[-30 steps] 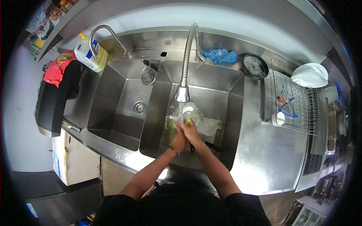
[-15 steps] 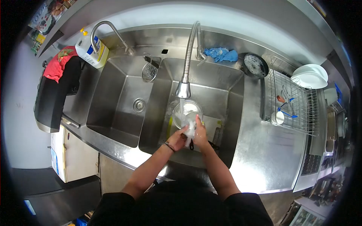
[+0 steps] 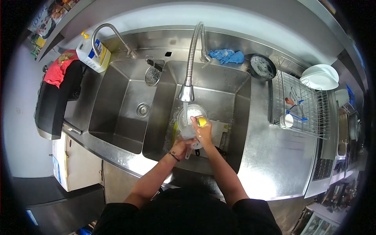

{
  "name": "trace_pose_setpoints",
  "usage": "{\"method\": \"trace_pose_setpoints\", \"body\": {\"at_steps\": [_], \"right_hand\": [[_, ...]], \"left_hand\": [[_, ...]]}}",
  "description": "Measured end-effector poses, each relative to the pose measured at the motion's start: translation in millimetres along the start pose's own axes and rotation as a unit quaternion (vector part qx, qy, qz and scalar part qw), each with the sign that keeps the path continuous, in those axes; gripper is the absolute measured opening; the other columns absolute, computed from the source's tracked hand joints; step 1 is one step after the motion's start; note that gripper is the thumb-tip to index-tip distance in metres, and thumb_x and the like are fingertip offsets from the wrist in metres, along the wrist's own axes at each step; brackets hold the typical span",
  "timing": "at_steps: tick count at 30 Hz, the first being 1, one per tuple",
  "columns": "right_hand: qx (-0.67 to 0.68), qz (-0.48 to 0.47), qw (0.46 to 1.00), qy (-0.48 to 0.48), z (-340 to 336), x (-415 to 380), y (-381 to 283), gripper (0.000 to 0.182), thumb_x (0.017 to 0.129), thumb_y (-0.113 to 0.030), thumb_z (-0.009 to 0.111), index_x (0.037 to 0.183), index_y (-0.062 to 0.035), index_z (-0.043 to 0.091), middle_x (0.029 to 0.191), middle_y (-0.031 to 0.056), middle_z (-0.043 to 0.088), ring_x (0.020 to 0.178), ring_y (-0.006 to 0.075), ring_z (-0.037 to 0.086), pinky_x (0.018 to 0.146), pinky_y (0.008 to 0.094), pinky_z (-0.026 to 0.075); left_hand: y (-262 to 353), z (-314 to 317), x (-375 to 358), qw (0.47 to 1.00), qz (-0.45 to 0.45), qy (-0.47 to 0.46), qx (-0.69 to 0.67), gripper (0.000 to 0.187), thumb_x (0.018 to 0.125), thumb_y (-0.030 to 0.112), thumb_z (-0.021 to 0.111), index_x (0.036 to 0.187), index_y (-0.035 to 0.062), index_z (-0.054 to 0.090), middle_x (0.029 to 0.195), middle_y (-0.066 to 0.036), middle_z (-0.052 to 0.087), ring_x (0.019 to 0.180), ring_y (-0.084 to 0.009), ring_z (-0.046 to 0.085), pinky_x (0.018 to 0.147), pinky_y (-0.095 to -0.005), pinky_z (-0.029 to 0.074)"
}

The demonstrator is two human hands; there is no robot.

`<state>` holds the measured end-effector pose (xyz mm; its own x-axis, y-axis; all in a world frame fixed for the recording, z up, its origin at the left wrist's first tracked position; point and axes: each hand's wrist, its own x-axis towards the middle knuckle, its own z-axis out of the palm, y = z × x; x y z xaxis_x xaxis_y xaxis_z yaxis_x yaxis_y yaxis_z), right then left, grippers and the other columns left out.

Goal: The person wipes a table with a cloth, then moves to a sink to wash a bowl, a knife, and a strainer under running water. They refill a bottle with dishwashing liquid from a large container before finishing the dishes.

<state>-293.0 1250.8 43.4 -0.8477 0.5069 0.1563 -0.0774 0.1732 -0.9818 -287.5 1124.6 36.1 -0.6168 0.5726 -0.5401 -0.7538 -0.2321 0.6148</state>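
Water runs from the flexible faucet (image 3: 187, 94) into the right sink basin (image 3: 215, 80). My right hand (image 3: 203, 131) grips a yellow sponge (image 3: 201, 122), which shows above its fingers. Just below and to the left, my left hand (image 3: 181, 146) is closed round a clear, wet item with a short handle (image 3: 188, 153); its shape is blurred by the water. Under both hands lies a round metal bowl or strainer (image 3: 200, 109). A pale board with a green edge (image 3: 174, 131) rests on the basin floor, partly covered.
Left basin (image 3: 125, 102) has a strainer (image 3: 152, 75) at its back right corner. Behind stand a detergent jug (image 3: 94, 55) and blue gloves (image 3: 227, 56). To the right are a black pan (image 3: 262, 66), a wire rack (image 3: 321, 113) and white plates (image 3: 320, 77).
My right hand has turned and moved up slightly, and the yellow sponge now shows in it. My left hand has shifted a little left and down. The clear item sits lower.
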Motion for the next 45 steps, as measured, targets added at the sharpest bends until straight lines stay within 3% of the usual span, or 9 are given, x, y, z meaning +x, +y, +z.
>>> {"method": "trace_pose_setpoints", "body": {"at_steps": [2, 6, 9, 15, 18, 20, 24, 26, 45], "right_hand": [[0.161, 0.318, 0.931, 0.079, 4.4, 6.7, -8.9, 0.026, 0.079, -0.021, 0.067, 0.071, -0.0019, 0.052, 0.062, 0.0051, 0.055, 0.049, 0.0158, 0.052, 0.056, 0.0316, 0.047], [0.413, 0.315, 0.846, 0.116, 1.2, 15.8, 26.0, 0.034, 0.082, -0.028, 0.061, 0.061, -0.0081, 0.043, 0.052, 0.0039, 0.047, 0.039, 0.0189, 0.044, 0.047, 0.0351, 0.044], [0.63, 0.354, 0.675, 0.147, -15.2, 13.3, 51.3, 0.03, 0.084, -0.032, 0.049, 0.064, -0.0108, 0.042, 0.049, 0.0032, 0.042, 0.042, 0.0237, 0.044, 0.049, 0.0385, 0.042], [0.472, 0.374, 0.777, 0.183, -58.3, 11.3, 25.5, 0.026, 0.083, -0.031, 0.055, 0.068, -0.0113, 0.047, 0.059, 0.0033, 0.049, 0.051, 0.0204, 0.053, 0.045, 0.0352, 0.041], [0.325, 0.381, 0.858, 0.117, -80.3, -8.5, 30.7, 0.024, 0.083, -0.031, 0.057, 0.072, -0.0102, 0.052, 0.059, 0.0028, 0.052, 0.052, 0.0173, 0.054, 0.045, 0.0321, 0.041], [0.133, 0.291, 0.947, 0.017, -89.7, -29.8, 48.5, 0.025, 0.082, -0.031, 0.059, 0.073, -0.0082, 0.055, 0.06, 0.0039, 0.054, 0.052, 0.0164, 0.055, 0.045, 0.0316, 0.042], [-0.04, 0.313, 0.948, -0.043, -101.0, -68.9, 84.0, 0.027, 0.08, -0.032, 0.061, 0.08, -0.005, 0.061, 0.061, 0.0085, 0.059, 0.052, 0.0229, 0.057, 0.049, 0.0359, 0.045], [-0.368, 0.184, 0.904, -0.118, -101.6, -75.8, 87.6, 0.03, 0.079, -0.033, 0.063, 0.086, -0.0037, 0.064, 0.071, 0.0149, 0.063, 0.062, 0.0326, 0.06, 0.06, 0.0411, 0.048], [-0.373, 0.195, 0.884, -0.202, -96.2, -62.8, 73.9, 0.041, 0.079, -0.037, 0.061, 0.103, -0.0043, 0.059, 0.102, 0.0194, 0.059, 0.097, 0.0364, 0.055, 0.082, 0.0447, 0.044]], "left_hand": [[9.9, 12.7, -9.7, 0.997, 0.068, -0.01, 0.043, 0.043, 0.072, -0.003, 0.067, 0.111, 0.0068, 0.053, 0.101, -0.002, 0.06, 0.092, -0.0141, 0.057, 0.08, -0.0287, 0.046], [16.9, 12.6, -6.9, 0.984, 0.136, 0.031, 0.106, 0.039, 0.073, -0.007, 0.064, 0.108, 0.0055, 0.055, 0.1, -0.002, 0.061, 0.092, -0.0132, 0.058, 0.08, -0.0289, 0.046], [24.9, 5.2, 6.5, 0.981, 0.079, 0.023, 0.176, 0.037, 0.073, -0.009, 0.062, 0.107, 0.0046, 0.056, 0.099, -0.002, 0.062, 0.092, -0.0127, 0.058, 0.081, -0.0292, 0.046], [29.5, -6.1, 14.6, 0.969, 0.113, -0.029, 0.22, 0.041, 0.075, -0.008, 0.06, 0.113, 0.0039, 0.054, 0.101, -0.002, 0.062, 0.092, -0.0127, 0.058, 0.08, -0.0272, 0.047], [36.5, -10.3, 11.7, 0.868, 0.25, -0.068, 0.424, 0.043, 0.078, -0.001, 0.058, 0.12, 0.0094, 0.051, 0.103, -0.004, 0.063, 0.092, -0.0177, 0.06, 0.08, -0.0295, 0.048], [45.0, -7.1, 5.5, 0.575, 0.235, -0.02, 0.783, 0.045, 0.08, 0.009, 0.057, 0.124, 0.017, 0.049, 0.105, -0.007, 0.063, 0.093, -0.0229, 0.061, 0.081, -0.034, 0.048], [46.7, -3.1, 6.9, 0.472, 0.227, -0.051, 0.85, 0.046, 0.08, 0.016, 0.055, 0.124, 0.023, 0.049, 0.105, -0.009, 0.062, 0.096, -0.025, 0.06, 0.079, -0.0383, 0.049], [49.5, -9.0, 12.3, 0.341, 0.324, -0.033, 0.882, 0.05, 0.077, 0.014, 0.053, 0.126, 0.0251, 0.048, 0.108, -0.005, 0.061, 0.099, -0.0197, 0.059, 0.081, -0.0375, 0.048], [38.6, 19.9, -8.8, 0.392, 0.264, -0.188, 0.861, 0.05, 0.074, 0.006, 0.052, 0.122, 0.0204, 0.051, 0.125, -0.003, 0.05, 0.106, -0.0196, 0.055, 0.096, -0.0379, 0.038]]}}
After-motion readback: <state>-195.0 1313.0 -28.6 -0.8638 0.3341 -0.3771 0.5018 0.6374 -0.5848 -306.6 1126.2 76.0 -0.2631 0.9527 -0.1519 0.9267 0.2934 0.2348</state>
